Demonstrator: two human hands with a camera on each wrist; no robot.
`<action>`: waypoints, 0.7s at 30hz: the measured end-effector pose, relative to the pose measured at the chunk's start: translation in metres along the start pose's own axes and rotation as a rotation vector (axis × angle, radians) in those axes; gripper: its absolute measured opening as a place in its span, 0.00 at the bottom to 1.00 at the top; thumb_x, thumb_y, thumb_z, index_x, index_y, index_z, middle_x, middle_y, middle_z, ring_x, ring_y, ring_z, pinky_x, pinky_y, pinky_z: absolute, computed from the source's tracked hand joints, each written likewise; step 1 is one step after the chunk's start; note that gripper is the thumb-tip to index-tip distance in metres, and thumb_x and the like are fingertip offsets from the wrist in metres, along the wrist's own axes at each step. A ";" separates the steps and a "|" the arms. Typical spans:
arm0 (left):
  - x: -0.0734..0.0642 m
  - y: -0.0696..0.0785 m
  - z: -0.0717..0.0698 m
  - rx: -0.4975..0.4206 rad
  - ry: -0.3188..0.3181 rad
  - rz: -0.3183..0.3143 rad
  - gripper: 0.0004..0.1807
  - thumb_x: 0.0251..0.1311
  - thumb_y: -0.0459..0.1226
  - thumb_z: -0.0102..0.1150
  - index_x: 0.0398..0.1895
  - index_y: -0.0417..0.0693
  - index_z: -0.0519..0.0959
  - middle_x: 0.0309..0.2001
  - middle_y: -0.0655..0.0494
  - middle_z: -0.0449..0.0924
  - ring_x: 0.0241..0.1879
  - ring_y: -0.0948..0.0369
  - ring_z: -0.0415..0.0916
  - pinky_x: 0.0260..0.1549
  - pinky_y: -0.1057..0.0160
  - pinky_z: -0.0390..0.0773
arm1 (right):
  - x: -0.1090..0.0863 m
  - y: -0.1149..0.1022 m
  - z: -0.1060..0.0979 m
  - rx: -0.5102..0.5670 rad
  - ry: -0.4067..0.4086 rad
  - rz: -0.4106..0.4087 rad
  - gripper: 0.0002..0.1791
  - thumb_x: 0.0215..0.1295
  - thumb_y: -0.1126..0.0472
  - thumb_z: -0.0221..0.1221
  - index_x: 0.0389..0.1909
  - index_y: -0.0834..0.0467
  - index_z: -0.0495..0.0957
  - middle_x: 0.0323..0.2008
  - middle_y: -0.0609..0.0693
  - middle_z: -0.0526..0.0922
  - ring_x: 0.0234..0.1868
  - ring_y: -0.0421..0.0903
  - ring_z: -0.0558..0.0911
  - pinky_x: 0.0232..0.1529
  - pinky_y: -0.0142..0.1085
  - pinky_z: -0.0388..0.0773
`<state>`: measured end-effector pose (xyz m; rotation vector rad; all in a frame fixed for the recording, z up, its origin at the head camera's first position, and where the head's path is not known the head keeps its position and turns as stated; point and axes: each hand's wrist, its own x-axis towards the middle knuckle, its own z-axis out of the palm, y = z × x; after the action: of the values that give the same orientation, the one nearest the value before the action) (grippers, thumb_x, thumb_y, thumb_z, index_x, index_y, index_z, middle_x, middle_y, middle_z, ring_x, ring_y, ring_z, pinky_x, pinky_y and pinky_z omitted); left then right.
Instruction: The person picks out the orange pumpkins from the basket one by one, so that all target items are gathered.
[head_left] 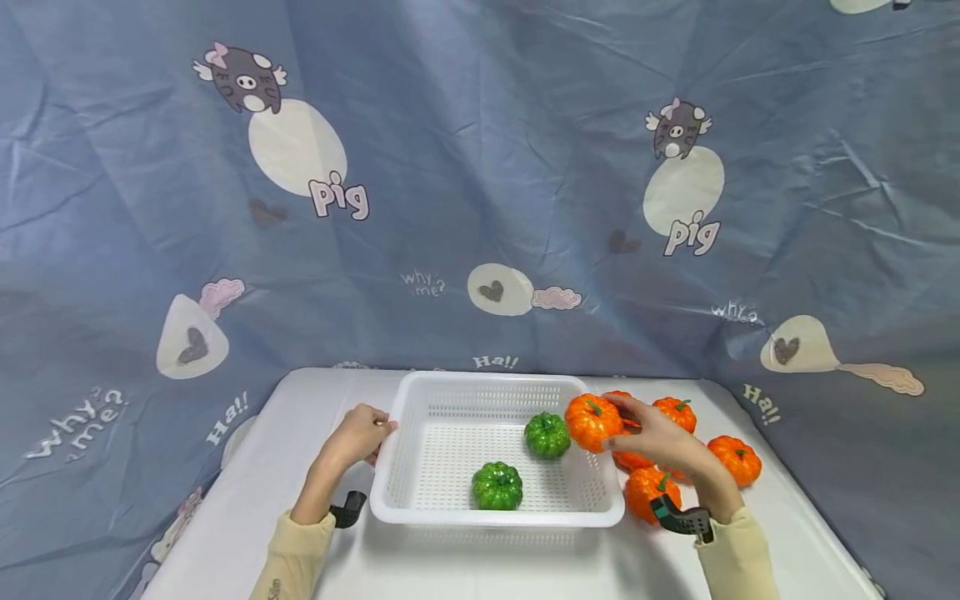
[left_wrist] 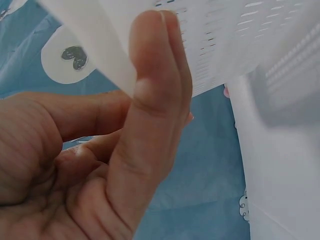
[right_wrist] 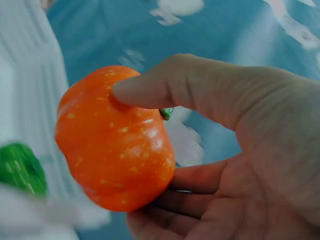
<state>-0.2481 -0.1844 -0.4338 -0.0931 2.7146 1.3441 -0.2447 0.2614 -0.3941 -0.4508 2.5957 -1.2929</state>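
A white plastic basket (head_left: pixel 495 518) with slotted walls stands on the table, with two green pumpkins inside: one (head_left: pixel 547 436) toward the back right, one (head_left: pixel 497 487) near the front. My left hand (head_left: pixel 363 433) grips the basket's left rim; in the left wrist view its fingers (left_wrist: pixel 155 100) lie against the wall. Above the basket's right rim, my right hand (head_left: pixel 660 435) holds a small orange pumpkin (head_left: pixel 593 422) with a green stem. The right wrist view shows the thumb (right_wrist: pixel 150 90) on one side of this pumpkin (right_wrist: pixel 115 145) and the fingers around the other.
Several more orange pumpkins lie right of the basket, among them one (head_left: pixel 735 461) at the far right, one (head_left: pixel 652 493) near the basket's front corner and one (head_left: pixel 677 412) at the back. A blue printed curtain (head_left: pixel 480 183) hangs behind the white table (head_left: pixel 465 575).
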 end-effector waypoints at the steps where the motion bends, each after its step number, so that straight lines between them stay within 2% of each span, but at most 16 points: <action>1: 0.000 -0.001 0.000 0.001 0.000 -0.002 0.21 0.68 0.35 0.53 0.56 0.25 0.73 0.29 0.44 0.82 0.20 0.59 0.81 0.18 0.61 0.83 | -0.007 0.005 -0.007 -0.013 0.024 0.010 0.43 0.56 0.54 0.67 0.71 0.59 0.59 0.65 0.63 0.69 0.64 0.60 0.71 0.62 0.53 0.72; 4: 0.001 -0.002 0.000 0.000 0.002 -0.010 0.21 0.68 0.35 0.53 0.57 0.25 0.73 0.29 0.44 0.82 0.20 0.58 0.81 0.18 0.61 0.83 | -0.024 0.021 -0.025 -0.035 0.070 0.029 0.44 0.57 0.55 0.66 0.71 0.64 0.56 0.65 0.68 0.68 0.63 0.62 0.72 0.60 0.51 0.75; 6: 0.001 -0.003 0.000 0.001 0.002 -0.009 0.21 0.68 0.35 0.52 0.57 0.24 0.72 0.29 0.44 0.83 0.20 0.58 0.81 0.18 0.61 0.83 | -0.034 0.033 -0.035 -0.086 0.099 0.049 0.44 0.58 0.56 0.65 0.70 0.69 0.55 0.64 0.72 0.67 0.62 0.64 0.71 0.58 0.50 0.76; 9: 0.001 -0.003 0.000 -0.003 0.000 -0.010 0.21 0.68 0.34 0.52 0.56 0.25 0.73 0.29 0.44 0.83 0.20 0.58 0.82 0.18 0.61 0.83 | -0.046 0.052 -0.049 -0.136 0.105 0.085 0.43 0.58 0.57 0.64 0.68 0.74 0.55 0.62 0.74 0.67 0.61 0.65 0.72 0.53 0.45 0.79; 12: 0.002 -0.003 0.000 -0.007 0.000 -0.012 0.21 0.68 0.34 0.52 0.56 0.25 0.73 0.29 0.44 0.83 0.21 0.58 0.82 0.19 0.61 0.83 | -0.057 0.072 -0.061 -0.163 0.068 0.087 0.40 0.58 0.58 0.64 0.65 0.75 0.58 0.60 0.73 0.70 0.57 0.61 0.75 0.47 0.36 0.79; 17: 0.002 -0.001 0.001 -0.006 -0.003 -0.004 0.21 0.68 0.34 0.52 0.56 0.24 0.73 0.29 0.44 0.83 0.21 0.58 0.82 0.19 0.61 0.84 | -0.070 0.100 -0.076 -0.121 -0.038 0.134 0.38 0.59 0.59 0.63 0.64 0.74 0.61 0.59 0.70 0.70 0.54 0.48 0.75 0.42 0.27 0.77; 21: 0.002 -0.001 0.002 -0.004 0.000 -0.003 0.21 0.68 0.34 0.52 0.56 0.24 0.73 0.28 0.44 0.83 0.20 0.58 0.82 0.19 0.61 0.84 | -0.076 0.114 -0.082 -0.090 -0.089 0.188 0.40 0.58 0.60 0.62 0.64 0.79 0.57 0.57 0.72 0.71 0.53 0.50 0.75 0.42 0.28 0.77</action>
<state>-0.2498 -0.1831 -0.4357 -0.0970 2.7109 1.3483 -0.2207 0.4146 -0.4334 -0.2640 2.5593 -1.0747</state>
